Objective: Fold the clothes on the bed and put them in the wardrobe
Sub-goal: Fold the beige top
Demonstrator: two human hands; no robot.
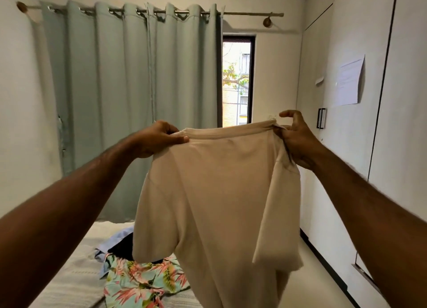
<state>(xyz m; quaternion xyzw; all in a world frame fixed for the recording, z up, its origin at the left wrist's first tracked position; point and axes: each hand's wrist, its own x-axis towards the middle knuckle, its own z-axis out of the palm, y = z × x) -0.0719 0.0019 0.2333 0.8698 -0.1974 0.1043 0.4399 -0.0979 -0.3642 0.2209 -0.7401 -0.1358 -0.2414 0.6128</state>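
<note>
A cream T-shirt (217, 203) hangs in the air in front of me, held up by its shoulders. My left hand (157, 137) pinches the left shoulder near the collar. My right hand (295, 139) grips the right shoulder, with the index finger raised above the cloth. Below the shirt, on the grey striped bed (69, 282), lies a heap of clothes: a floral shirt (141, 282), a light blue garment (115, 240) and a dark one (122, 245). The T-shirt hides part of the heap. The white wardrobe (346, 157) lines the right wall.
Pale green curtains (129, 99) cover the far wall behind the bed, with a narrow window (238, 81) beside them. The wardrobe has a black handle (321, 118) and a paper sheet (350, 81) taped on a door. A strip of floor runs between bed and wardrobe.
</note>
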